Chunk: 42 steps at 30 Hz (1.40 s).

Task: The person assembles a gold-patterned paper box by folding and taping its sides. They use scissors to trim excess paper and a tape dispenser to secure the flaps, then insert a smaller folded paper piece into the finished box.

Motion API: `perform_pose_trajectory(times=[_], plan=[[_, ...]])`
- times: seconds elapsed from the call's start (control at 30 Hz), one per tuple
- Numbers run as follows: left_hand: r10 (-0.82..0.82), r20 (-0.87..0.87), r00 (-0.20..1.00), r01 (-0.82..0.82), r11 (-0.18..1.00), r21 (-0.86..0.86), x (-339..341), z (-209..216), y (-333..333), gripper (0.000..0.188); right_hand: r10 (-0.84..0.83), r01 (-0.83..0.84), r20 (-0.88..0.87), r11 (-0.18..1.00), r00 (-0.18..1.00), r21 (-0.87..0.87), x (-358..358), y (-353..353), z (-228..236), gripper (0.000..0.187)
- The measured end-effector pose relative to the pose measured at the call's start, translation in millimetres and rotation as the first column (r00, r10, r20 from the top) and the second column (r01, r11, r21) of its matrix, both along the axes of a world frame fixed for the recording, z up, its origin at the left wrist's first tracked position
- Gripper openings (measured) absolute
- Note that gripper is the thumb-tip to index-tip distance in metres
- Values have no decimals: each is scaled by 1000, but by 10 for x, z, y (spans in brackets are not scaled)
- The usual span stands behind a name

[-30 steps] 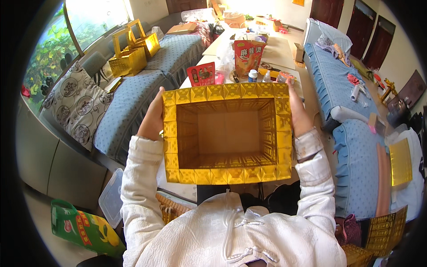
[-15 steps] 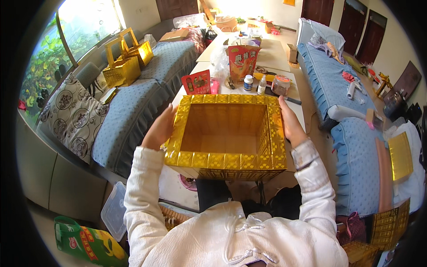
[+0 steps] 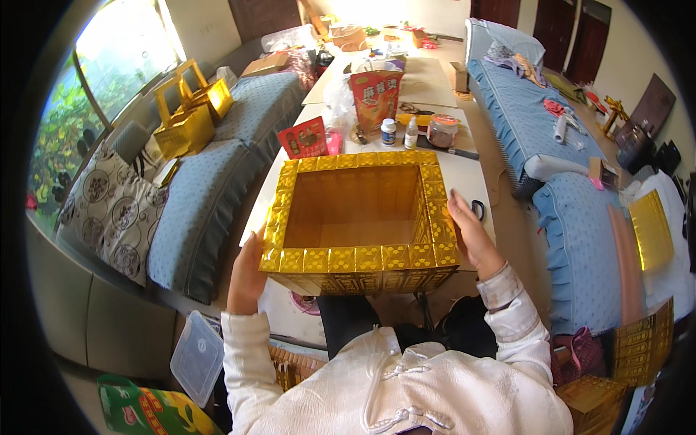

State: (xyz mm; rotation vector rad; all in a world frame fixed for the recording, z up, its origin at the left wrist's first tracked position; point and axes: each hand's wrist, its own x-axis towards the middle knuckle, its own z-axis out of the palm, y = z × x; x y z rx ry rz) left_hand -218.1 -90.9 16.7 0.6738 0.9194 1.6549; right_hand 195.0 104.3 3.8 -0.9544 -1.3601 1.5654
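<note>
A box (image 3: 355,259) with a rim of shiny gold foil sits between my two hands, its opening facing up toward me. The inside is bare and brownish, and dark patterns mark its near outer wall. My left hand (image 3: 247,277) presses against its left side near the front corner, with the fingertips partly hidden behind the box. Against the right side lies my right hand (image 3: 474,235), thumb up by the rim and its other fingers mostly hidden. The box is over the near end of a white table.
The table (image 3: 475,177) carries a red packet (image 3: 377,101), a red card (image 3: 304,138), small bottles (image 3: 388,133), a jar (image 3: 442,130) and scissors (image 3: 478,209). Gold baskets (image 3: 185,132) rest on the left blue sofa (image 3: 196,196). A plastic lid (image 3: 197,359) and green bag (image 3: 152,409) are at lower left.
My left hand has slid nearer to me along the box's left side, and my right hand has also moved lower on its side. The scissors now show beside my right hand.
</note>
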Motion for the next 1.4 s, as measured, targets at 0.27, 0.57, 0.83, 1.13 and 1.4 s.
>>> perform_pose_trajectory(times=[0.27, 0.57, 0.83, 1.13, 1.4], plan=[[194, -17, 981, -191, 975, 114, 34, -11, 564, 56, 76, -192, -557, 969, 827, -153, -321, -25, -93, 61], [612, -100, 785, -599, 790, 132, 307, -682, 570, 62, -687, 310, 428, 680, 587, 665, 691, -85, -962, 37], [566, -419, 710, -569, 811, 132, 983, -1072, 322, 74, -628, 206, 702, 777, 336, 595, 914, -112, -1498, 21], [499, -500, 708, -557, 830, 38, 920, -1086, 291, 86, -639, 130, 691, 759, 338, 638, 667, 594, -1586, 17], [499, -503, 706, -551, 833, 52, 860, -1190, 251, 77, -543, 97, 505, 739, 671, 666, 331, 510, -1206, 53]])
